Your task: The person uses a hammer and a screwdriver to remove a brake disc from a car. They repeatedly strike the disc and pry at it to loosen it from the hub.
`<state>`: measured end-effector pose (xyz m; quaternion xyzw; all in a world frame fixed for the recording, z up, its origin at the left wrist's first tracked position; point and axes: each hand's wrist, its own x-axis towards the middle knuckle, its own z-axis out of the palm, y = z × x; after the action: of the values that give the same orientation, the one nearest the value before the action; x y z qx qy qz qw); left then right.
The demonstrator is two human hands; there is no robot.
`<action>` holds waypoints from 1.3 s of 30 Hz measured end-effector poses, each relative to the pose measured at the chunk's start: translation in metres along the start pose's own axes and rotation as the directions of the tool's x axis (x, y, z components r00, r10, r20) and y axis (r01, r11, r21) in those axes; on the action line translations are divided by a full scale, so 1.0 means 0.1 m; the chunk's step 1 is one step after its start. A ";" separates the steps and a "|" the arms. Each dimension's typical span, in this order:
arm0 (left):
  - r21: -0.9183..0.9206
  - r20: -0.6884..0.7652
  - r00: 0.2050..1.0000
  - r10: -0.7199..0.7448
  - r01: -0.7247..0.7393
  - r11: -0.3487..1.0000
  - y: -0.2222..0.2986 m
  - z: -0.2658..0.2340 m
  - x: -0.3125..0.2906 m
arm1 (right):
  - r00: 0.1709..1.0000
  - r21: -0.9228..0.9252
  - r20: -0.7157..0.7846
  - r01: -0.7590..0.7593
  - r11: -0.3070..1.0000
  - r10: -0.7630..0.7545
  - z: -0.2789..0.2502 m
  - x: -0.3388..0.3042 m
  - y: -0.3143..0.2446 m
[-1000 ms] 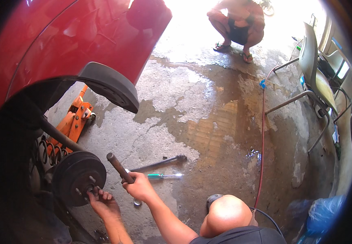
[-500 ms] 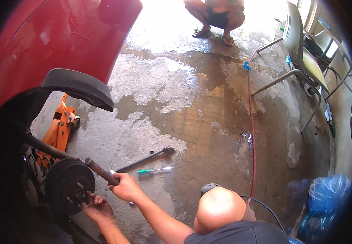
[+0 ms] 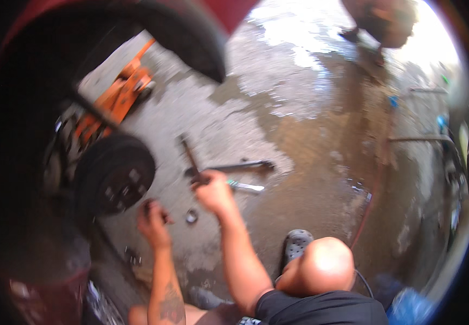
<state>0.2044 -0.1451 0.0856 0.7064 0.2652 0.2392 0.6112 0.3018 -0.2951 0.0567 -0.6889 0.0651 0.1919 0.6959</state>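
Observation:
A dark, round brake drum (image 3: 115, 173) with studs around its hub sits below the red car's wheel arch. My left hand (image 3: 156, 222) is just right of the drum, apart from it. Its fingers are curled around something small and dark, too blurred to name. My right hand (image 3: 214, 192) is closed around one end of a short metal bar (image 3: 190, 154), which slants up and away. On the concrete beyond this hand lie a long dark wrench bar (image 3: 245, 165) and a green-handled screwdriver (image 3: 250, 187). Between my forearms, a small metal ring (image 3: 191, 216) rests on the floor.
An orange floor jack (image 3: 118, 100) stands behind the drum. A red hose (image 3: 365, 216) runs along the wet floor at right, near chair legs (image 3: 421, 138) and a blue plastic bag (image 3: 410, 309). Another person (image 3: 380, 21) crouches at the far right.
My left hand has come away from the drum's hub toward me. My right hand, with the bar, is now farther from the drum. The view has shifted and blurred.

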 end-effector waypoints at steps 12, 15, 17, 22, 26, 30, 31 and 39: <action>0.928 0.013 0.719 -0.695 0.249 0.276 -1.57 -1.10 -0.43 | 0.888 0.117 0.001 -0.456 0.882 0.459 0.19 0.12 0.77; 0.900 -0.125 0.652 -0.748 0.391 0.191 -1.70 -1.15 -0.36 | 0.903 -0.326 -0.115 -0.428 0.843 0.413 0.34 0.10 1.00; 0.892 -0.190 0.710 -0.678 0.413 0.182 -1.70 -1.13 -0.28 | 0.912 -0.484 -0.177 -0.407 0.774 0.369 0.38 0.07 1.16; 0.770 -0.215 0.823 -0.526 0.474 0.427 -1.28 -1.02 0.00 | 0.897 -0.590 -0.280 -0.442 0.676 0.342 0.40 0.00 1.22; 0.152 -0.239 0.934 -0.265 0.306 0.940 -0.64 -0.84 0.16 | 0.978 -0.614 -0.163 -0.203 0.763 0.129 0.43 0.02 0.65; -0.163 -0.065 0.969 -0.240 0.227 0.960 0.06 -0.67 0.16 | 0.993 -0.005 0.122 0.008 1.000 -0.008 0.62 0.17 -0.14; -0.193 -0.026 0.964 -0.264 0.254 0.948 0.19 -0.64 0.17 | 0.986 -0.029 0.169 0.006 1.000 -0.001 0.70 0.15 -0.26; -0.436 0.031 0.932 -0.362 0.338 0.834 0.35 -0.44 0.36 | 0.974 -0.119 0.176 0.164 0.979 -0.142 1.21 0.02 -0.64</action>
<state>0.2051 -0.0924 0.1267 0.4853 0.3460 0.1948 0.7790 0.3054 -0.1745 0.1207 -0.7184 -0.0596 0.1983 0.6641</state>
